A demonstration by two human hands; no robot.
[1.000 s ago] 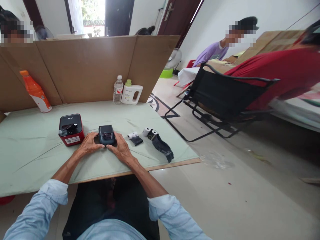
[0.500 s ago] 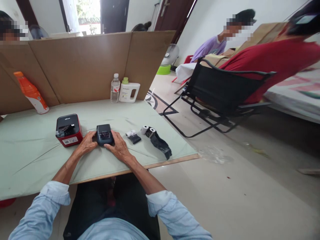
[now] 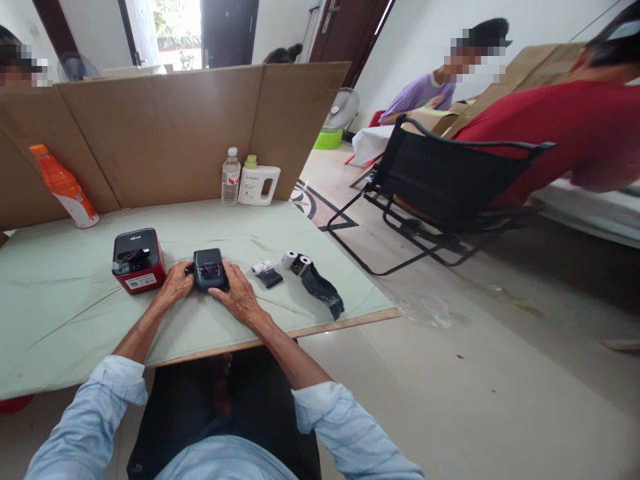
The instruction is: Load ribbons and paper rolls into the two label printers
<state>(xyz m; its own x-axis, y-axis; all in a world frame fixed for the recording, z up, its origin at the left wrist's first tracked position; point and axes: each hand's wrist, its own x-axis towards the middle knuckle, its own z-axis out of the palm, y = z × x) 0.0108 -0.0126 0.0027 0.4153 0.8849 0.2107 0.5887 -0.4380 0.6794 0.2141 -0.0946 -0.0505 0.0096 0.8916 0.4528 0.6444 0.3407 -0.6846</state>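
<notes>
A small dark label printer (image 3: pixel 210 268) sits on the pale green table (image 3: pixel 60 313). My left hand (image 3: pixel 176 285) grips its left side with curled fingers. Its right side is held by my right hand (image 3: pixel 238 293), fingers pressed against the casing. A red and black printer (image 3: pixel 137 260) stands just left of my left hand. To the right lie a small paper roll with a black strip (image 3: pixel 267 273) and two more rolls with a longer black strip (image 3: pixel 311 278).
A cardboard screen (image 3: pixel 165 130) backs the table, with an orange bottle (image 3: pixel 63 186), a water bottle (image 3: pixel 230 177) and a white jug (image 3: pixel 259 183) along it. A black folding chair (image 3: pixel 440 193) stands right, and a person in red (image 3: pixel 565 133) leans over it. Another person sits behind.
The view shifted slightly left and down a second ago. My hands stay on the small printer. The person in red has moved about at the right.
</notes>
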